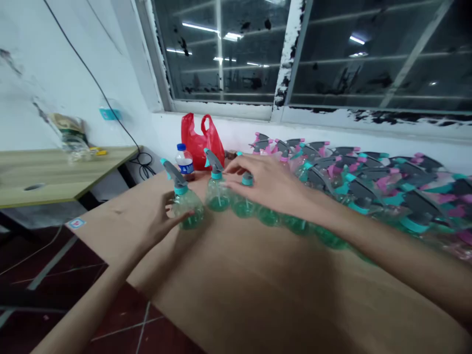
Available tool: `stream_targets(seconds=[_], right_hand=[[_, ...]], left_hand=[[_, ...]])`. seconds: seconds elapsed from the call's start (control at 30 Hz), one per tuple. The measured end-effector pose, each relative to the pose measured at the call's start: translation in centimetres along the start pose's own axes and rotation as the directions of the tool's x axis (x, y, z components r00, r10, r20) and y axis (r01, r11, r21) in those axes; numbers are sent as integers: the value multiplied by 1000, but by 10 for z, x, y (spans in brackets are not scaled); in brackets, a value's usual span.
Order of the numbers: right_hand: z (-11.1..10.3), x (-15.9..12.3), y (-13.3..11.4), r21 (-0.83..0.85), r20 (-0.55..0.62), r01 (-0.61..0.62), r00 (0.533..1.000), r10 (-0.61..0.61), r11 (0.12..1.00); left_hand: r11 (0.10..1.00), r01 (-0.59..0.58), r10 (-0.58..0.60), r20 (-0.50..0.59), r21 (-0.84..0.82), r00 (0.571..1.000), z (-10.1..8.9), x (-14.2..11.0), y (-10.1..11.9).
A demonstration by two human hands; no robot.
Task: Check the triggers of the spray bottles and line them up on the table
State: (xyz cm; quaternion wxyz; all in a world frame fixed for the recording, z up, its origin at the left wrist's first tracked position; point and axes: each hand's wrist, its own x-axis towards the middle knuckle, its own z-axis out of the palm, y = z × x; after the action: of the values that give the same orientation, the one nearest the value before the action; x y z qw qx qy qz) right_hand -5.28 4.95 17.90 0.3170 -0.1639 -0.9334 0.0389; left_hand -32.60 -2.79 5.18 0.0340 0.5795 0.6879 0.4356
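Observation:
My left hand (162, 221) is wrapped round the lower body of a clear green spray bottle (191, 209) at the left end of a row. That bottle has a grey head with a teal trigger and collar, and it stands upright at the table. My right hand (267, 179) reaches across from the right with thumb and fingers apart. Its fingertips are beside the neck of a second spray bottle (217, 194); whether they touch it I cannot tell. Under the same hand stands a third spray bottle (243, 206), its head partly hidden by my fingers.
Many spray bottles with grey, pink and teal heads (350, 187) crowd the right side of the wooden table (228, 275). Behind my hands are a red plastic bag (199, 142) and a blue-capped bottle (184, 160). Another table (55, 182) stands left, below a cable.

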Motion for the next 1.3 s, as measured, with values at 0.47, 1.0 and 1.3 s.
stream_targets(seconds=[0.47, 1.0, 1.3], right_hand=[[87, 76, 32, -368, -63, -167, 986, 154, 915], [81, 60, 9, -369, -19, -85, 996, 84, 925], [22, -32, -37, -390, 118, 53, 993, -8, 919]], left_hand=[[996, -14, 3, 122, 93, 993, -3, 78, -14], [991, 92, -80, -127, 93, 989, -4, 43, 11], [993, 37, -15, 197, -108, 980, 15, -75, 81]])
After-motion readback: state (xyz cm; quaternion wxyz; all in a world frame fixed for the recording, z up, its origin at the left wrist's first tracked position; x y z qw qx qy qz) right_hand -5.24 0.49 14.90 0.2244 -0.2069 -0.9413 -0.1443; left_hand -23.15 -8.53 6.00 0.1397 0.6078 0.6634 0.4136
